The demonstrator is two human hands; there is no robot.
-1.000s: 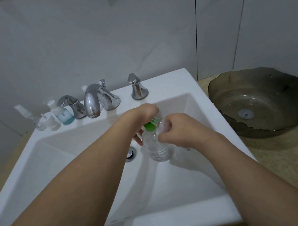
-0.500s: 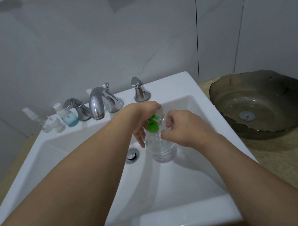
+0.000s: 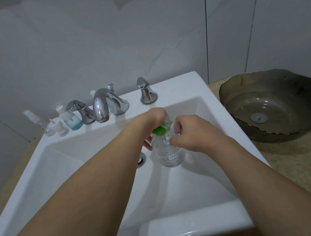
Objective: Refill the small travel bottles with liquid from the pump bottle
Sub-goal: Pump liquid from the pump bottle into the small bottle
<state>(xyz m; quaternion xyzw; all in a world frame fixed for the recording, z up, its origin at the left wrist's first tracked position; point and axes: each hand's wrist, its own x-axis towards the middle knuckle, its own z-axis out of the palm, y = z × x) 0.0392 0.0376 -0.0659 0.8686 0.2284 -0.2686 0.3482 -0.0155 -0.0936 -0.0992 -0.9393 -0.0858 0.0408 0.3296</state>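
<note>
- The sink [image 3: 194, 227] is closest, its white front rim at 6 o'clock. Both arms reach over it toward the middle.
- The pump bottle [image 3: 170, 153] is clear and is held up over the basin, just right of the drain [image 3: 140, 159]. It has sat in about the same spot for the last second.
- The right hand [image 3: 191, 133] is curled round the bottle's neck from 3 o'clock. It looks like it pinches something small and clear at the top. That may be a travel bottle, but I cannot tell.
- The left hand [image 3: 151, 121] comes from 9 o'clock and is curled over the green pump top [image 3: 159, 130]. A second ago the green part showed a bit more. The hand seems to be pushing the pump down, so filling has likely begun.
- Farther back, at 10 o'clock, small bottles [image 3: 60, 122] stand on the ledge beside the tap [image 3: 101, 105]. They look like they wait their turn.
- A dark glass bowl [image 3: 309, 117] sits at 3 o'clock on the counter.
</note>
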